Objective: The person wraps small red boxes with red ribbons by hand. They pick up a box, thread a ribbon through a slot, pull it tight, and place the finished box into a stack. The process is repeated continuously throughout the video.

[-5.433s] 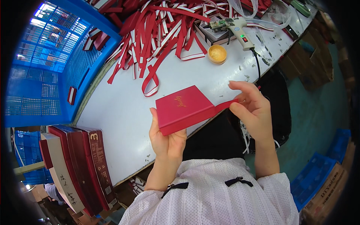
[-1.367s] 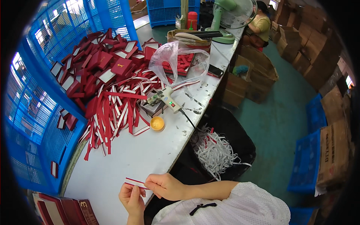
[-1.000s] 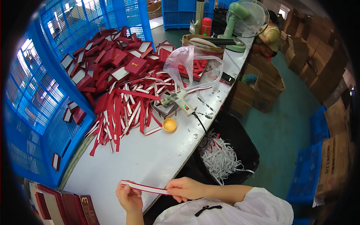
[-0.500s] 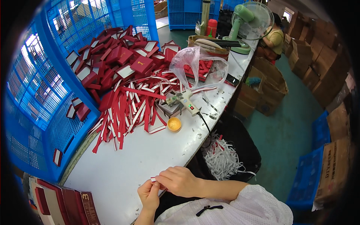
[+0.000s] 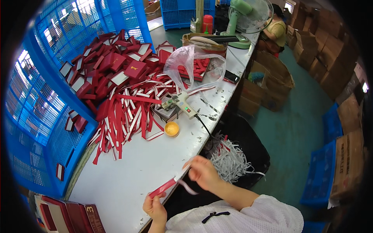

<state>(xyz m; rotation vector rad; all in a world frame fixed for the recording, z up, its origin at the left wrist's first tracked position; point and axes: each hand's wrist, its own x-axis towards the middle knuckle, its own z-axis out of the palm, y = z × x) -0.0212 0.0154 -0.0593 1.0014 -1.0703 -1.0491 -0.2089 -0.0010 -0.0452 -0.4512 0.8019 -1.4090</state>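
Note:
Near the table's front edge, my left hand [image 5: 155, 209] pinches one end of a red ribbon strip [image 5: 163, 187]. My right hand [image 5: 204, 174] is closed on a thin white backing strip [image 5: 185, 166] that stretches away from the ribbon's far end. A pale loose length [image 5: 188, 188] curls down between the hands, smeared by motion. Farther up the table lies a large tangle of red and white strips [image 5: 126, 122]. Beyond it, small dark red boxes [image 5: 116, 62] are heaped, some showing white insides.
Blue plastic crates [image 5: 37, 97] border the heap at left. A glue gun [image 5: 184, 104], a yellow-filled cup [image 5: 171, 129], a plastic bag [image 5: 180, 64] and a green fan [image 5: 243, 23] stand along the table. Below its right edge, a black bin [image 5: 252, 143] holds white paper strips.
My hands have moved apart, the right one going up and to the right. The red ribbon now stretches out from my left hand, with white backing coming off it. The whole view has shifted slightly.

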